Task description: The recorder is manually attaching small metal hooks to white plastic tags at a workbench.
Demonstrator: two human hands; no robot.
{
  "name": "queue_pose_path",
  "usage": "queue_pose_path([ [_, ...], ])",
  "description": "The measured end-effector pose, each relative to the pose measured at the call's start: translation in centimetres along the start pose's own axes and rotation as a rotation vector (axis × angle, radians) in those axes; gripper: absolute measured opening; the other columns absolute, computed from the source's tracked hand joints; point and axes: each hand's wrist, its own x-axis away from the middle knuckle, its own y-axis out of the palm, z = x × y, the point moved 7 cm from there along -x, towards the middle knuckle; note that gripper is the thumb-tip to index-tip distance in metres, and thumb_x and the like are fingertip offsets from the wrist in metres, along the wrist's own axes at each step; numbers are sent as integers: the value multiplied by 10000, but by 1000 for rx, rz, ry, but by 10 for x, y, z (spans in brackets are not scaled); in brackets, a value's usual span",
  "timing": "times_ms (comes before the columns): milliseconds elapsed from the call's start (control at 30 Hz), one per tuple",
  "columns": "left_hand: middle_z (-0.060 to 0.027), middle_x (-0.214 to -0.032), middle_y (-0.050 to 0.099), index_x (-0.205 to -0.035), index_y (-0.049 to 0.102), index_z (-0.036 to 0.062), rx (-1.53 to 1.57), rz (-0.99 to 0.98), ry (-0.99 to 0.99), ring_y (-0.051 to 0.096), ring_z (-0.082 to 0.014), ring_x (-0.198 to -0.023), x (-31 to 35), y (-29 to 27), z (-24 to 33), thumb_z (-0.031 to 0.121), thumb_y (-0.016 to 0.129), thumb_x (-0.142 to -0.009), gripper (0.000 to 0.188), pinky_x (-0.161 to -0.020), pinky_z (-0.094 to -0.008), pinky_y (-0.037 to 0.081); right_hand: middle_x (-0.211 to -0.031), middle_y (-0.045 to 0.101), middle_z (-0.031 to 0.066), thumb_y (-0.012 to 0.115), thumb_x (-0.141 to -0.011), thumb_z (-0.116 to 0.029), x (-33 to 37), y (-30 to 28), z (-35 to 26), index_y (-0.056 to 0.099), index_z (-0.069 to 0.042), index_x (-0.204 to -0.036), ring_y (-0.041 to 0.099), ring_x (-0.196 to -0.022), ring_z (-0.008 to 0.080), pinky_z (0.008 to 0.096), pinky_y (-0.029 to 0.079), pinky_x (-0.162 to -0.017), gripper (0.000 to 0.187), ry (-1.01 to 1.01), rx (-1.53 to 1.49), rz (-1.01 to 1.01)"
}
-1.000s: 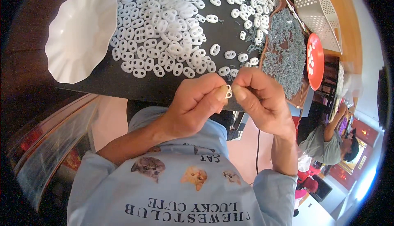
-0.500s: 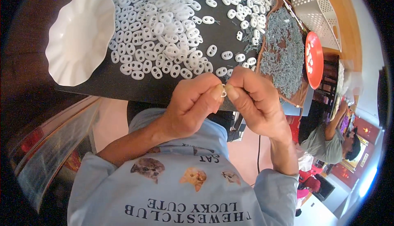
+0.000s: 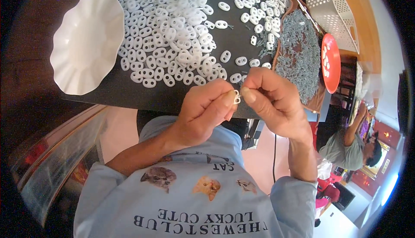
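Note:
In front of my body, my left hand (image 3: 207, 108) pinches a small white two-hole plastic piece (image 3: 237, 97) between thumb and forefinger. My right hand (image 3: 272, 104) has its thumb and forefinger pressed together right beside that piece; what they hold is too small to make out. Beyond both hands spreads a large heap of white oval two-hole plastic pieces (image 3: 168, 34) on the dark table (image 3: 129, 99). To the right lies a pile of small grey springs (image 3: 298, 60) on a brown sheet or tray, its kind unclear.
A white wavy-edged dish (image 3: 86, 43) stands at the left. More white pieces (image 3: 268, 11) lie scattered at the far right. A red plate (image 3: 330, 62) with white bits and a perforated white basket (image 3: 337, 13) are beyond the springs. Another person (image 3: 346, 147) sits at the right.
My right fingertips have drawn slightly away from the white piece, so more of it shows. My left hand keeps its pinch; the view has shifted a little.

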Motion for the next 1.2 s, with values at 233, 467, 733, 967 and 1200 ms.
queue_pose_path([
  [233,12,-656,499,-827,523,23,3,18,-5,408,-41,-556,-3,0,-5,142,443,-992,219,-495,-220,340,-721,440,16,532,-957,-80,0,7,-7,492,-2,-853,381,-614,90,245,319,-526,136,-139,138,82],
  [467,-2,-656,511,-830,519,13,-89,-13,55,433,-52,-558,1,1,0,135,444,-990,215,-500,-227,355,-749,469,33,519,-962,-93,1,-2,-5,508,4,-884,423,-646,103,252,349,-556,125,-186,152,-13],
  [733,-29,-722,535,-907,546,12,-93,-10,61,437,-51,-547,1,0,-3,172,445,-990,207,-478,-206,369,-833,529,97,589,-894,-80,-55,-68,-3,550,-17,-974,556,-745,228,327,450,-665,109,-377,756,258],
  [967,-29,-719,528,-922,548,7,-80,-12,52,436,-57,-549,1,0,-5,175,445,-989,208,-477,-216,366,-913,557,117,577,-891,-112,-106,-71,19,572,-62,-994,592,-814,332,391,471,-695,114,-386,1002,180],
  [1200,-34,-715,530,-933,546,4,-121,3,70,433,-59,-547,0,0,-6,170,437,-992,207,-476,-218,364,-873,572,132,586,-879,-84,-93,-81,9,577,-31,-967,589,-795,330,380,469,-688,104,-407,970,301],
])
